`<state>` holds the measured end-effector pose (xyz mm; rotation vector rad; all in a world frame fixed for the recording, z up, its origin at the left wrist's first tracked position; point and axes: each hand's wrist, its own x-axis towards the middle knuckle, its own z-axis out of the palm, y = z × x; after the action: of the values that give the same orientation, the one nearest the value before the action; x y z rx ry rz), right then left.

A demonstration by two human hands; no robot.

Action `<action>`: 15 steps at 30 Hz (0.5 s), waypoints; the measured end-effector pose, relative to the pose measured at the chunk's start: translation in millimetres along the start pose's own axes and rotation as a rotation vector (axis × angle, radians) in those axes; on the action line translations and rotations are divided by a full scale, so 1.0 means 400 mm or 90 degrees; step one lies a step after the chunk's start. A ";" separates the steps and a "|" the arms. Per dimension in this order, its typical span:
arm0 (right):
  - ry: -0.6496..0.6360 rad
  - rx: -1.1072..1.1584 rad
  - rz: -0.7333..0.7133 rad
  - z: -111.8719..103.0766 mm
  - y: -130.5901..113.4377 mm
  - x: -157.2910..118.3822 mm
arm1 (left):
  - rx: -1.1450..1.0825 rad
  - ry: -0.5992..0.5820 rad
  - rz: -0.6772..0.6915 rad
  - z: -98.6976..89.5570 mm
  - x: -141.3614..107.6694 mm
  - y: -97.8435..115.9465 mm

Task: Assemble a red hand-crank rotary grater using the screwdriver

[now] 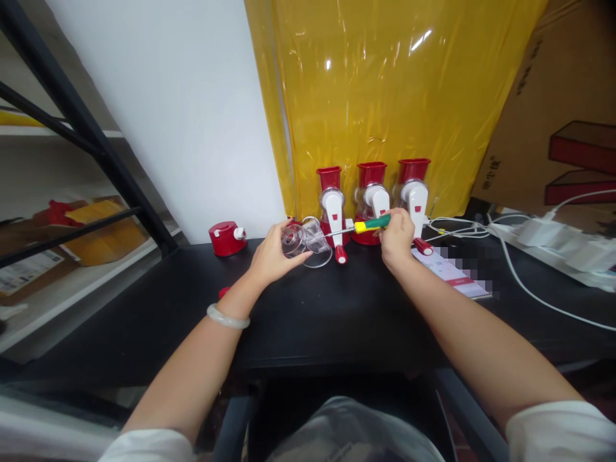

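My left hand (275, 254) grips a clear plastic grater body (315, 236), tilted on its side just above the black table. In my right hand (398, 236) is a screwdriver (373, 223) with a green and yellow handle. Its thin shaft points left, and the tip meets the clear part; exactly where it touches is too small to tell. Behind my hands stand three red and white rotary graters, the left one (332, 208), the middle one (374, 192) and the right one (414, 189). A red base (227, 239) with a white knob sits left of my left hand.
A printed leaflet (450, 273) lies right of my right forearm. White cables and a power strip (553, 247) with chargers occupy the right side. Yellow plastic sheeting (385, 96) and a cardboard box (543, 109) rise behind. Shelving (62, 237) stands at left.
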<state>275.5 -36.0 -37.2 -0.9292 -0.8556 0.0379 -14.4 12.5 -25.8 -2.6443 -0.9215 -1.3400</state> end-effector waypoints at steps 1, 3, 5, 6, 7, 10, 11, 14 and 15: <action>0.000 0.001 0.002 0.000 0.001 -0.001 | 0.000 0.000 -0.001 -0.001 0.000 0.001; -0.001 0.006 0.011 0.000 0.002 -0.002 | 0.005 -0.007 -0.008 -0.002 0.001 0.006; -0.003 0.012 0.022 0.000 0.003 -0.005 | 0.011 -0.017 -0.020 -0.004 0.001 0.013; -0.006 0.016 0.026 0.001 0.003 -0.006 | 0.013 -0.021 -0.025 -0.004 0.001 0.016; -0.009 0.020 0.029 0.001 0.002 -0.008 | 0.013 -0.024 -0.029 -0.004 0.001 0.019; -0.020 0.032 0.036 0.003 -0.002 -0.013 | 0.013 -0.026 -0.028 -0.004 0.001 0.026; -0.023 0.035 0.038 0.004 -0.003 -0.014 | 0.013 -0.026 -0.025 -0.004 0.001 0.028; -0.034 0.031 0.035 0.006 -0.005 -0.019 | 0.007 -0.031 -0.009 -0.005 0.002 0.034; -0.038 0.027 0.029 0.007 -0.005 -0.020 | 0.005 -0.032 -0.005 -0.006 0.002 0.036</action>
<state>267.5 -38.3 -40.1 -0.9112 -0.8854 0.1235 -8.2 0.4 -20.4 -2.6837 -0.9421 -1.2739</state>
